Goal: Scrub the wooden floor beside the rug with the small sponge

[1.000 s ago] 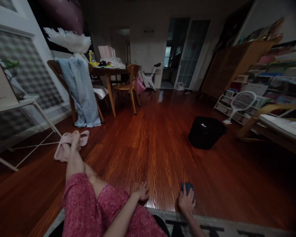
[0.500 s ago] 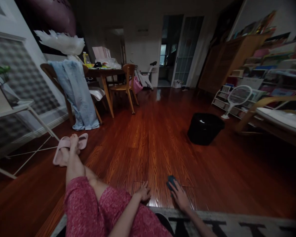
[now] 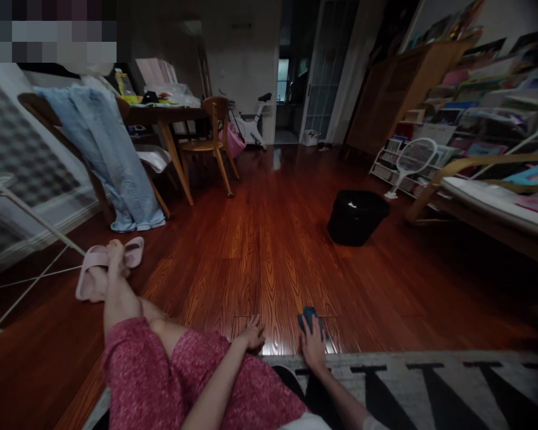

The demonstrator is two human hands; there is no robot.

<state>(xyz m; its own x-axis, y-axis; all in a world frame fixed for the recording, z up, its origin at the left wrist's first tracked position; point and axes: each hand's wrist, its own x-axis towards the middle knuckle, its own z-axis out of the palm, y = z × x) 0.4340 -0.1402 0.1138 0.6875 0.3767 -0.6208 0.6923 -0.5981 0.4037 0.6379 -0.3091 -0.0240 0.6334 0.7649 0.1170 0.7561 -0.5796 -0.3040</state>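
Observation:
My right hand lies on a dark blue cloth on the wooden floor, just beyond the rug's edge. Its fingers reach forward over the cloth, which shows ahead of them and on both sides; the palm side is hidden. To the left, my left hand rests low beside my thigh, fingers apart and nothing in them. Whether its fingertips touch the floor I cannot tell. My legs, in pink-red patterned shorts, stretch out to the left.
Ahead on the right stands a black bin. Pink slippers are by my feet. Jeans hang over a chair at the cluttered table. A white racket leans by the shelves. A patterned rug lies beneath me.
My view has tilted down and turned slightly right. The right hand and the cloth have shifted a little right along the floor, the hand turning straighter. The left hand stays beside my thigh.

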